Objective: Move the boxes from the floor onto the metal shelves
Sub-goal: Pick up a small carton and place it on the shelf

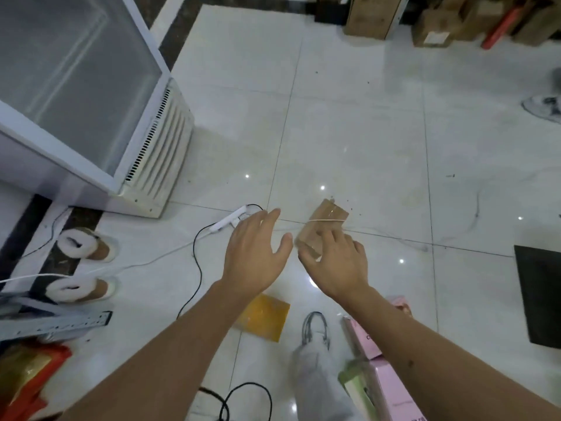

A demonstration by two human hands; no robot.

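Barely begun, judging by the head view. Centre of the frame: right hand curled over the near end of a small brown cardboard box bound with a pale string, fingers and thumb gripping it above the glossy white tiled floor; hard to tell whether lifted clear or touching the tiles. Just left of it: left hand spread, fingers straight and apart, holding nothing, close beside the box but not touching.

Left to move, as far as shown: a flat yellow box lying on the tiles at lower centre, partly behind the left forearm; pink cartons at lower right beside a grey trouser leg; red and gold packaging at lower left. Along the top right edge: a cluster of brown cardboard cartons, standing on the floor or on a low shelf, not clear which. No metal shelves plainly in sight, so nothing visibly placed yet.

Also around: white glass-fronted cabinet with a vented base at upper left, white power strip with a black cable left of the hands, two fur-lined slippers at mid left, a dark flat panel at the right edge.
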